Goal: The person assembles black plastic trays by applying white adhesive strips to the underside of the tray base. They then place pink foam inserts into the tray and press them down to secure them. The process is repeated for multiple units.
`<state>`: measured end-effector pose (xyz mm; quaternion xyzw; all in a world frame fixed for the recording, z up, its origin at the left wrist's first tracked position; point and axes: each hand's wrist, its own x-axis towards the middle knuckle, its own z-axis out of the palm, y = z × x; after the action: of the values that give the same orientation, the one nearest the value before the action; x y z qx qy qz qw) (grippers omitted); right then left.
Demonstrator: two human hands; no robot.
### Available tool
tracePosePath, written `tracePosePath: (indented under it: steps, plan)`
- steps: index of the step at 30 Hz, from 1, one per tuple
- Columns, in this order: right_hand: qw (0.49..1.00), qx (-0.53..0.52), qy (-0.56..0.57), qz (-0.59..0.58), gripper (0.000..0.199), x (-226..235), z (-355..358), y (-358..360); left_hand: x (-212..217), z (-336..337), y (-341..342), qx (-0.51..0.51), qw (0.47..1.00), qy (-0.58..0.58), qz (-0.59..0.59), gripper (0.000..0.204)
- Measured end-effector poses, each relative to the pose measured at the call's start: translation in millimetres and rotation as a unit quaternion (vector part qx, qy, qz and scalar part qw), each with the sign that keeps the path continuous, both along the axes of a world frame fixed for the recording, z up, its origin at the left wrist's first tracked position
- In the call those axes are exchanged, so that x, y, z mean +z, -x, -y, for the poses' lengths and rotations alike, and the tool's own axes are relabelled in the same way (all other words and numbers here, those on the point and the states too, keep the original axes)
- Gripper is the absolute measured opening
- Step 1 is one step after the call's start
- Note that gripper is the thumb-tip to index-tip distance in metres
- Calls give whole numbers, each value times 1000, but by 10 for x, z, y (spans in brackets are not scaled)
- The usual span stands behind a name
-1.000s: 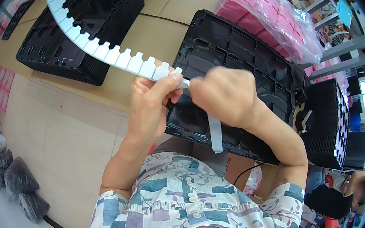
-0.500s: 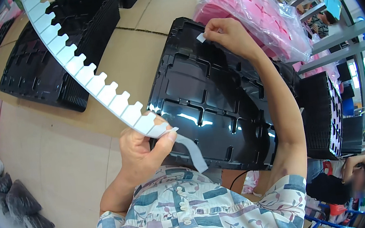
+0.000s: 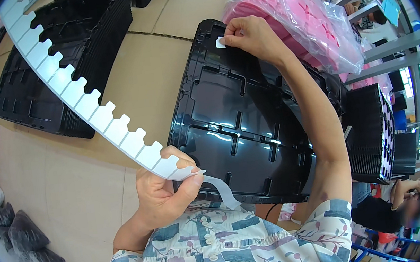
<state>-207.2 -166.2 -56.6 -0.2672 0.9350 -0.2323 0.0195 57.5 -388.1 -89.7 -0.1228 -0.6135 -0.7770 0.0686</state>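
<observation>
My left hand (image 3: 167, 190) pinches a long strip of white labels (image 3: 79, 99), which arcs up to the upper left. A bare tail of its backing hangs from the fingers over the tray edge. At the far end of a glossy black plastic tray (image 3: 216, 96), my right hand (image 3: 254, 38) pinches a small white label (image 3: 220, 42). The label is at the tray's far left corner; whether it touches the surface, I cannot tell. My right forearm crosses above the tray's right side and hides part of it.
Another stack of black trays (image 3: 60, 86) stands at the far left, and one more stack (image 3: 368, 133) at the right. Pink trays in clear plastic wrap (image 3: 293, 18) lie beyond my right hand. Dark bags (image 3: 25, 235) sit at lower left. Another person (image 3: 385, 209) is at the right.
My right hand has moved slightly left and away with the small label, toward the tray's corner. My left hand and the label strip have shifted down and left.
</observation>
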Motion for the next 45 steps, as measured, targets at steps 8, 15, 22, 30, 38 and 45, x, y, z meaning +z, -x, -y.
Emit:
tracePosePath:
  steps: [8, 15, 22, 30, 38, 45]
  plan:
    - [998, 24, -31, -40, 20, 9, 14, -26, 19, 2, -4, -1, 998, -30, 51, 14]
    - [973, 117, -55, -194, 18, -195, -9, 49, 130, 181, 190, -86, 969, -148, 176, 19]
    - [919, 46, 303, 248, 19, 235, 68, -501, 386, 409, 722, -131, 976, -89, 151, 21]
    - [747, 58, 402, 527, 18, 298, 308, -883, 547, 233, 1289, -135, 986, -66, 74, 31]
    - [705, 37, 477, 524, 36, 200, 263, -994, 670, 86, 1691, -187, 981, -57, -8, 44]
    - [851, 5, 288, 439, 20, 421, -1, -715, 482, 255, 1860, -215, 972, 71, -55, 32]
